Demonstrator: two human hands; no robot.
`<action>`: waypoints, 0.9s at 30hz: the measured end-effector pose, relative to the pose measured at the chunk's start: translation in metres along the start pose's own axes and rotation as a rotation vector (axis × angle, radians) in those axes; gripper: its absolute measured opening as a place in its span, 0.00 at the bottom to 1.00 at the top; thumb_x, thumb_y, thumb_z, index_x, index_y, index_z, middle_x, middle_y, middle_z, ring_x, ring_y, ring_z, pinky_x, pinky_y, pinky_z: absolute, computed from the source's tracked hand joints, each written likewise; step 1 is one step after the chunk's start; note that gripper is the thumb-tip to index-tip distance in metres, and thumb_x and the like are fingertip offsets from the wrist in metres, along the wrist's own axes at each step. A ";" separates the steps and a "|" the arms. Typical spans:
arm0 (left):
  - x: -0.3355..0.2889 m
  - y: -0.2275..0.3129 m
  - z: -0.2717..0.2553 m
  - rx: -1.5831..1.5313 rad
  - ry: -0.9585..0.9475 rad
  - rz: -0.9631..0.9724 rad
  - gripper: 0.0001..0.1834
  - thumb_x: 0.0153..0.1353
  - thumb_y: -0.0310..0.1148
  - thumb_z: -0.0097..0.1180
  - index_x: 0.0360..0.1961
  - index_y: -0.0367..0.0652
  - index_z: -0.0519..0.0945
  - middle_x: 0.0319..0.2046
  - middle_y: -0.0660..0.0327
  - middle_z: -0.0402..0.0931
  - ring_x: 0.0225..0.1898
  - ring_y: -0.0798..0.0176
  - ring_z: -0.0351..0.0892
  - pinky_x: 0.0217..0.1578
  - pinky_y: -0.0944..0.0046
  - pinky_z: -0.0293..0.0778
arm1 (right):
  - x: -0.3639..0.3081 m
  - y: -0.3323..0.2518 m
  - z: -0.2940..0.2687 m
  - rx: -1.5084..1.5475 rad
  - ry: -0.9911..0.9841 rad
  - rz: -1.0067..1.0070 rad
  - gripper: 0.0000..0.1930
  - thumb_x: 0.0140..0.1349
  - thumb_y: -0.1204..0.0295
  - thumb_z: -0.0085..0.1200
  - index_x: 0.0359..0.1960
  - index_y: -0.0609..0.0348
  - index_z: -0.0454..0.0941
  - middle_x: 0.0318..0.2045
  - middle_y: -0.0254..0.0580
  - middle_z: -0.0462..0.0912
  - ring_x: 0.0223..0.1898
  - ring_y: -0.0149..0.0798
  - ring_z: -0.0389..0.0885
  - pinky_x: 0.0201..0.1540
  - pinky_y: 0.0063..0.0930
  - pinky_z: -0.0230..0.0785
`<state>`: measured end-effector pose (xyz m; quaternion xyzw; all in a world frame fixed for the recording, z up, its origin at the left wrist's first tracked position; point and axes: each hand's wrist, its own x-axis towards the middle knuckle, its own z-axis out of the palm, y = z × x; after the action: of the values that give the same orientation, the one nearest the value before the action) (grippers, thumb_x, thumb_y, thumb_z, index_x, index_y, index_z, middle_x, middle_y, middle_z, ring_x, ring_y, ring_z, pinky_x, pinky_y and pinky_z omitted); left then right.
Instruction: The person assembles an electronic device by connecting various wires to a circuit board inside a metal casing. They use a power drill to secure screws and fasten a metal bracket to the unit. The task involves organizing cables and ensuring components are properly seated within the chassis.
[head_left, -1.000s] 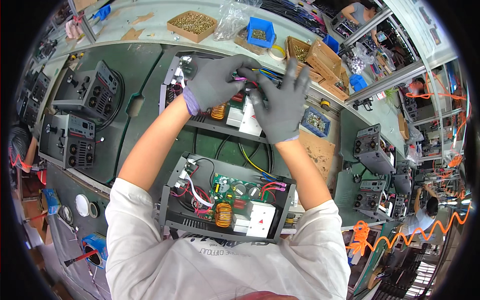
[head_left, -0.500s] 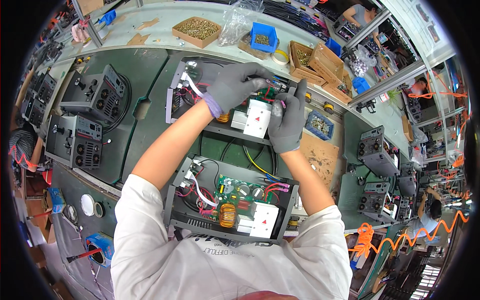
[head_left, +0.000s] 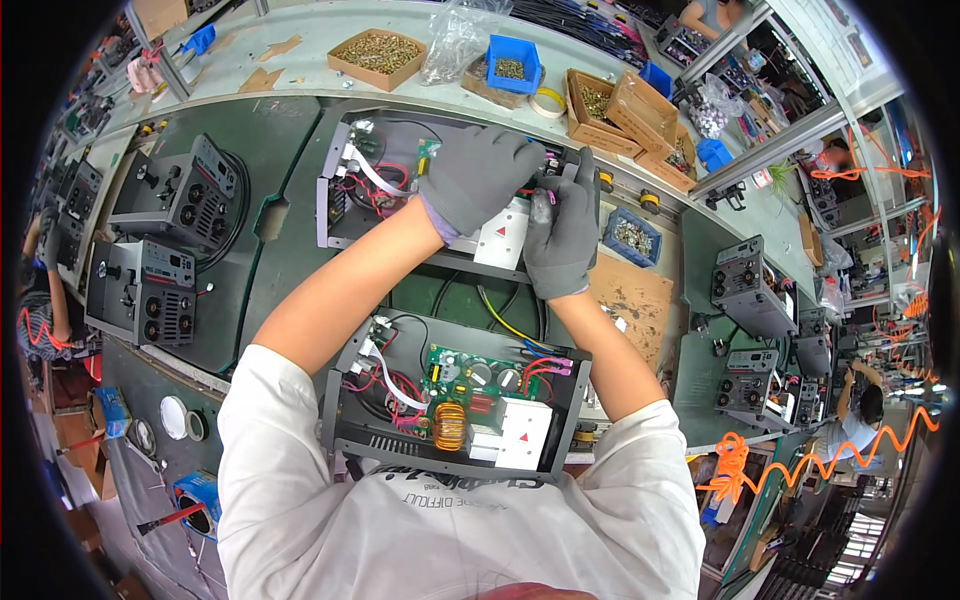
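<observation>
Both my hands wear grey gloves and work at the right end of the far open metal housing, which holds wires and a white block. My left hand is closed, its fingers curled above the board; whatever they pinch is hidden. Beside it, my right hand is closed at the housing's right wall, with a small pink wire terminal showing between thumb and fingers. Closer to me stands a similar open housing with a green circuit board, a copper coil and pink-tipped red wires.
Finished-looking machines stand left, others right. Beyond the housings are a carton of screws, a blue bin, open cartons and a dark blue tray. An orange coiled hose hangs right. Co-workers sit at both sides.
My left hand has shifted right and its fingers have curled more. My right hand's raised forefinger has bent down, and the hands are closer together. The whole view has shifted slightly.
</observation>
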<state>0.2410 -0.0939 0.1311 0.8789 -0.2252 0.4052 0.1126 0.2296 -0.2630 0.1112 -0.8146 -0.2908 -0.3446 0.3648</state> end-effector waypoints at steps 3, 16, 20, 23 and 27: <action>0.000 -0.001 0.001 0.057 -0.045 0.034 0.14 0.51 0.32 0.60 0.40 0.47 0.81 0.33 0.61 0.80 0.37 0.56 0.81 0.37 0.55 0.75 | -0.001 -0.001 -0.001 0.041 -0.008 0.031 0.08 0.65 0.72 0.53 0.44 0.59 0.75 0.66 0.75 0.64 0.65 0.70 0.67 0.60 0.48 0.67; 0.006 0.007 0.003 0.125 -0.115 0.041 0.15 0.48 0.32 0.60 0.40 0.47 0.80 0.34 0.62 0.79 0.39 0.58 0.80 0.39 0.56 0.74 | -0.003 0.007 0.003 0.004 0.027 -0.031 0.07 0.65 0.72 0.52 0.44 0.55 0.75 0.67 0.71 0.64 0.58 0.67 0.75 0.51 0.46 0.76; 0.007 0.008 0.001 0.116 -0.112 0.080 0.15 0.48 0.33 0.61 0.40 0.47 0.80 0.33 0.63 0.79 0.38 0.58 0.80 0.40 0.57 0.74 | -0.004 0.008 0.004 0.015 0.041 -0.025 0.08 0.63 0.72 0.53 0.43 0.55 0.75 0.66 0.71 0.66 0.57 0.66 0.77 0.48 0.45 0.77; 0.006 0.008 0.006 0.127 -0.071 0.092 0.14 0.48 0.34 0.61 0.38 0.47 0.80 0.33 0.62 0.78 0.38 0.57 0.79 0.40 0.56 0.74 | -0.005 0.010 0.007 -0.011 0.076 -0.044 0.09 0.61 0.74 0.54 0.42 0.54 0.75 0.65 0.71 0.67 0.55 0.65 0.78 0.46 0.44 0.77; 0.011 0.012 0.009 0.052 -0.054 0.100 0.13 0.48 0.33 0.61 0.37 0.48 0.79 0.32 0.62 0.78 0.38 0.55 0.79 0.40 0.56 0.74 | -0.009 0.010 0.003 0.001 0.033 -0.044 0.09 0.58 0.76 0.56 0.41 0.53 0.75 0.64 0.71 0.68 0.54 0.65 0.80 0.46 0.43 0.77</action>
<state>0.2469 -0.1109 0.1340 0.8798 -0.2613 0.3920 0.0632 0.2327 -0.2681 0.0985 -0.8021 -0.3027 -0.3655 0.3625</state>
